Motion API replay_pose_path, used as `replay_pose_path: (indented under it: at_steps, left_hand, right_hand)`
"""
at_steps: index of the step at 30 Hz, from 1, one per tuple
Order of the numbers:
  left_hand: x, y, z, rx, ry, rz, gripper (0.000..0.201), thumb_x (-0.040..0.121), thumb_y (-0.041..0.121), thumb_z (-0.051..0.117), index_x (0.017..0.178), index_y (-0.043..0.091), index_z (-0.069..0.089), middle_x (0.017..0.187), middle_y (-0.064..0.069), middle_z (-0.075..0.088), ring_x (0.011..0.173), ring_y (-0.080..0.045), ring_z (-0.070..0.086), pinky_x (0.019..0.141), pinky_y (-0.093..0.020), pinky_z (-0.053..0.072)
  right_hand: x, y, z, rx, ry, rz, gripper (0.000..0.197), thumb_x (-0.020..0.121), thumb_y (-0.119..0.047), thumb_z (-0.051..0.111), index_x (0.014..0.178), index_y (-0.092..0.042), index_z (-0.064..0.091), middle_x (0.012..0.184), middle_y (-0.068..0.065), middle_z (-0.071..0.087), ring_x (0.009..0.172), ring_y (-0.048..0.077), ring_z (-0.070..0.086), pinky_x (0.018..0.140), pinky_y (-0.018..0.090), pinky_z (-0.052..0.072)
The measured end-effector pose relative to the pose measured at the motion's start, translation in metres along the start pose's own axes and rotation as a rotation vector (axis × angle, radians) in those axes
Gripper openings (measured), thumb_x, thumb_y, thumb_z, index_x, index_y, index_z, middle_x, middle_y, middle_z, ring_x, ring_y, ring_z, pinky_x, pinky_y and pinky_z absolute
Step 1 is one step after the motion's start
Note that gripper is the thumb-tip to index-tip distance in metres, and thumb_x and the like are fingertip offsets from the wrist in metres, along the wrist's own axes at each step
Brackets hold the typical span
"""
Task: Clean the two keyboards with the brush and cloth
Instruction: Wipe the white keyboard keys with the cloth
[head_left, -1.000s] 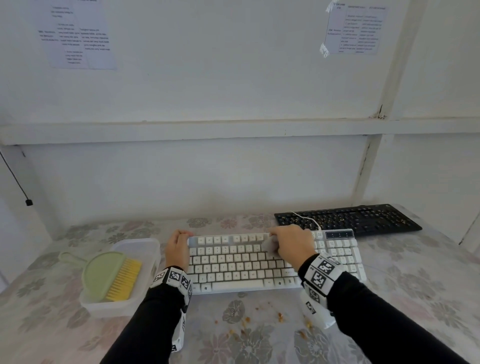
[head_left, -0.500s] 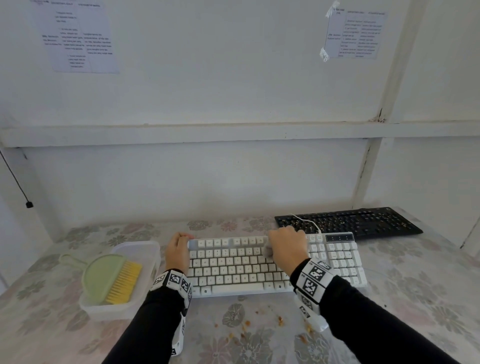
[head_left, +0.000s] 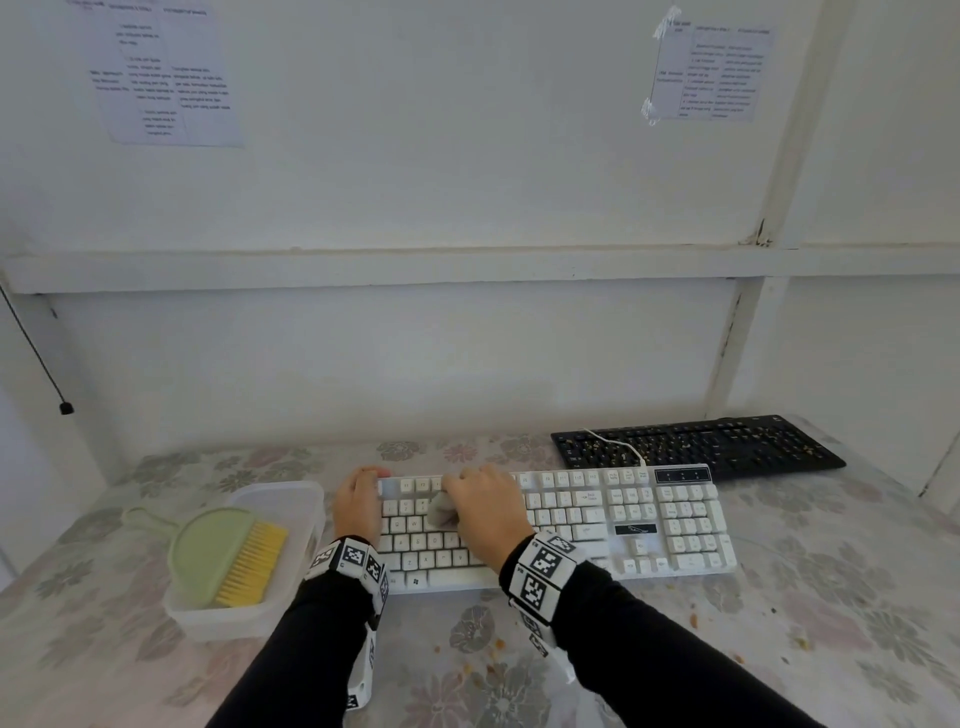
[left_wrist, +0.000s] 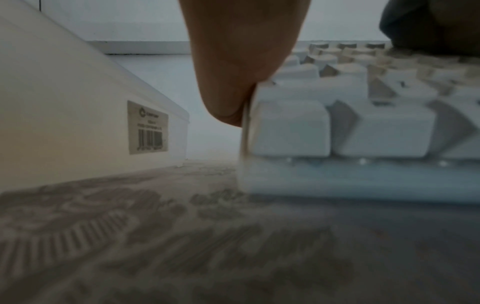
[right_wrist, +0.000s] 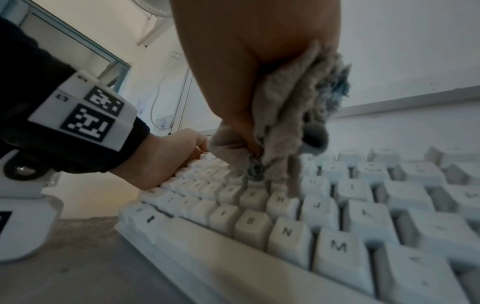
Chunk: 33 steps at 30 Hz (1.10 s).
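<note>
A white keyboard (head_left: 649, 519) lies across the floral table in front of me. My right hand (head_left: 483, 512) grips a crumpled grey cloth (head_left: 442, 512) and presses it on the keys left of the middle; the right wrist view shows the cloth (right_wrist: 291, 127) bunched in the fist above the letter rows. My left hand (head_left: 358, 501) holds the white keyboard's left end, thumb against its edge (left_wrist: 228, 82). A black keyboard (head_left: 696, 449) speckled with crumbs lies behind, at the right. The green brush (head_left: 228, 556) with yellow bristles rests in a container.
A translucent plastic container (head_left: 291, 499) stands just left of the white keyboard. Crumbs (head_left: 493, 654) dot the tablecloth in front of the keyboard and at the right. A white cable (head_left: 618, 447) runs over the black keyboard. The wall rises close behind.
My right hand with the cloth has slid leftward along the white keyboard, from its middle toward the left hand. The left hand has stayed at the keyboard's left end.
</note>
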<state>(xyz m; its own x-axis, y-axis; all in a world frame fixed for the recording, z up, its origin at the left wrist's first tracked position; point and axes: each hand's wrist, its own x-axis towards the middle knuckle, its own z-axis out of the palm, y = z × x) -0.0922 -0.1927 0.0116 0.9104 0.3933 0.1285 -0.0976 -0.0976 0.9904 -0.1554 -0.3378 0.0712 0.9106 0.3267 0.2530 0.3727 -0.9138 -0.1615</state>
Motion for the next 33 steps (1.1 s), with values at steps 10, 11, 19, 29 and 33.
replay_pose_path:
  at_steps: [10, 11, 19, 29, 33]
  left_hand:
    - [0.010, -0.009, -0.006, -0.108, -0.025, -0.135, 0.025, 0.094, 0.013, 0.042, 0.094, 0.008, 0.067, 0.101, -0.009, 0.061, 0.096, -0.027, 0.055, 0.082, -0.035, 0.043]
    - [0.012, -0.010, -0.007, -0.121, -0.043, -0.171, 0.026, 0.093, 0.014, 0.043, 0.090, 0.011, 0.068, 0.100, -0.013, 0.063, 0.096, -0.031, 0.057, 0.084, -0.039, 0.046]
    - [0.016, -0.006, -0.015, -0.365, -0.208, -0.480, 0.023, 0.097, 0.021, 0.042, 0.092, 0.014, 0.063, 0.085, -0.017, 0.060, 0.079, -0.031, 0.056, 0.077, -0.044, 0.049]
    - [0.017, -0.011, -0.019, -0.466, -0.237, -0.570, 0.023, 0.098, 0.028, 0.042, 0.085, 0.018, 0.060, 0.056, -0.007, 0.059, 0.045, -0.021, 0.055, 0.051, -0.027, 0.046]
    - [0.014, -0.011, -0.019, -0.456, -0.185, -0.579, 0.023, 0.095, 0.033, 0.045, 0.084, 0.020, 0.061, 0.066, -0.011, 0.061, 0.060, -0.027, 0.058, 0.067, -0.037, 0.047]
  right_hand:
    - [0.007, 0.004, 0.030, 0.101, 0.106, 0.011, 0.029, 0.055, 0.008, 0.071, 0.079, -0.007, 0.063, 0.071, 0.009, 0.063, 0.063, 0.030, 0.060, 0.049, 0.033, 0.046]
    - [0.007, 0.004, 0.033, 0.118, 0.105, 0.005, 0.029, 0.056, 0.008, 0.071, 0.080, -0.007, 0.063, 0.073, 0.009, 0.063, 0.064, 0.030, 0.059, 0.049, 0.032, 0.046]
    - [0.023, -0.028, 0.044, 0.213, 0.042, -0.059, 0.032, 0.086, -0.001, 0.048, 0.117, -0.006, 0.052, 0.116, 0.012, 0.051, 0.101, 0.030, 0.051, 0.079, 0.038, 0.047]
    - [0.005, -0.028, 0.053, 0.132, -0.113, -0.227, 0.029, 0.083, 0.003, 0.047, 0.109, -0.009, 0.054, 0.111, 0.009, 0.048, 0.091, 0.022, 0.047, 0.061, 0.023, 0.028]
    - [-0.003, -0.018, 0.047, 0.105, -0.199, -0.248, 0.019, 0.086, -0.004, 0.052, 0.101, -0.011, 0.060, 0.106, 0.007, 0.053, 0.095, 0.023, 0.051, 0.073, 0.028, 0.043]
